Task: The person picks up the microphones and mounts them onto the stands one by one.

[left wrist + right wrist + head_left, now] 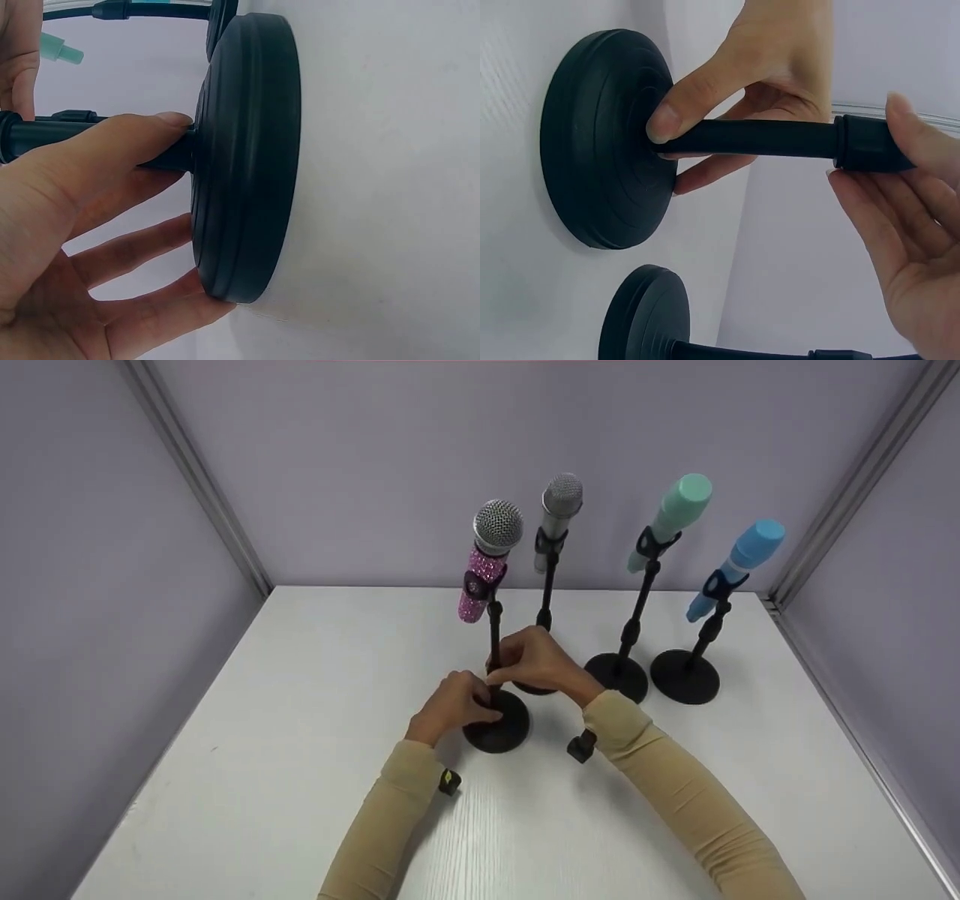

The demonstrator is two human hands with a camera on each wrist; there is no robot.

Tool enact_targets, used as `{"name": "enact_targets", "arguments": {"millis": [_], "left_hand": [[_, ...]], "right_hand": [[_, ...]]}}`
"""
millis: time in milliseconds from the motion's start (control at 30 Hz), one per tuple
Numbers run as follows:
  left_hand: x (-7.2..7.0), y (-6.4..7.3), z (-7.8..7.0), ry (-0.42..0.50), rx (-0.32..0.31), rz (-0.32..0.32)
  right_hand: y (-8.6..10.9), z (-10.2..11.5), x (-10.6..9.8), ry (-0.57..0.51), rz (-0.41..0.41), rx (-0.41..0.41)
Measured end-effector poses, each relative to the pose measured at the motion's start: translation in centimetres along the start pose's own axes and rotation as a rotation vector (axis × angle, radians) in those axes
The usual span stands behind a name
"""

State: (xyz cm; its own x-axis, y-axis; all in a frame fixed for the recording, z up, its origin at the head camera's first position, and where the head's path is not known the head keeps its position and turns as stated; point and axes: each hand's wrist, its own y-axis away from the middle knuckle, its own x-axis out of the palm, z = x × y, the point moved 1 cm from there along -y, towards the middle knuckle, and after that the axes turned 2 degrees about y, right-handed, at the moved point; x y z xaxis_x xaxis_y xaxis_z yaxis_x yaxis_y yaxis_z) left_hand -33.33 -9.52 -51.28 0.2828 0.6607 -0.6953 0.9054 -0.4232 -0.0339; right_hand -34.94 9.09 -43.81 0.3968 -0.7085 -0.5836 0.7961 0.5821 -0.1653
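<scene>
A black microphone stand [498, 737] is upright on the table, bearing a glittery pink microphone [487, 564] with a silver mesh head. My left hand [454, 701] pinches the foot of its pole between thumb and index finger, right above the round base [251, 157]. The other left fingers spread out, their tips at the base's rim. Higher up the same pole, my right hand [541, 660] grips the thicker black collar [866, 144] with thumb and fingers. Behind the right hand, a second stand holds a silver microphone [556, 521], its base partly hidden.
Farther right, a mint-green microphone [679, 506] and a blue microphone [750, 547] tilt on their own black stands. All the stands share a white table [315, 720] with pale walls at the back and sides. My right forearm passes close to the mint microphone's base [628, 690].
</scene>
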Motion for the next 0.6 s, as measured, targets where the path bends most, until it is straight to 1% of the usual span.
{"name": "enact_targets", "arguments": {"millis": [67, 233, 300, 433, 500, 600], "left_hand": [[0.0, -0.03, 0.01, 0.002, 0.005, 0.002], [0.06, 0.04, -0.06, 0.002, -0.005, 0.011], [0.11, 0.05, -0.11, 0.006, -0.007, 0.011], [0.18, 0.01, -0.06, 0.001, 0.012, 0.004], [0.19, 0.01, -0.04, -0.006, 0.014, 0.005], [0.11, 0.09, -0.08, -0.007, -0.001, 0.007]], "right_hand": [[-0.01, 0.02, -0.05, -0.025, 0.02, -0.007], [-0.09, 0.02, -0.27, -0.081, 0.097, -0.027], [-0.14, -0.02, -0.36, -0.08, 0.12, -0.037], [-0.21, -0.32, -0.39, -0.089, 0.151, -0.064], [-0.18, -0.48, -0.27, -0.095, 0.152, -0.072], [0.0, -0.58, -0.02, -0.094, 0.118, -0.052]]}}
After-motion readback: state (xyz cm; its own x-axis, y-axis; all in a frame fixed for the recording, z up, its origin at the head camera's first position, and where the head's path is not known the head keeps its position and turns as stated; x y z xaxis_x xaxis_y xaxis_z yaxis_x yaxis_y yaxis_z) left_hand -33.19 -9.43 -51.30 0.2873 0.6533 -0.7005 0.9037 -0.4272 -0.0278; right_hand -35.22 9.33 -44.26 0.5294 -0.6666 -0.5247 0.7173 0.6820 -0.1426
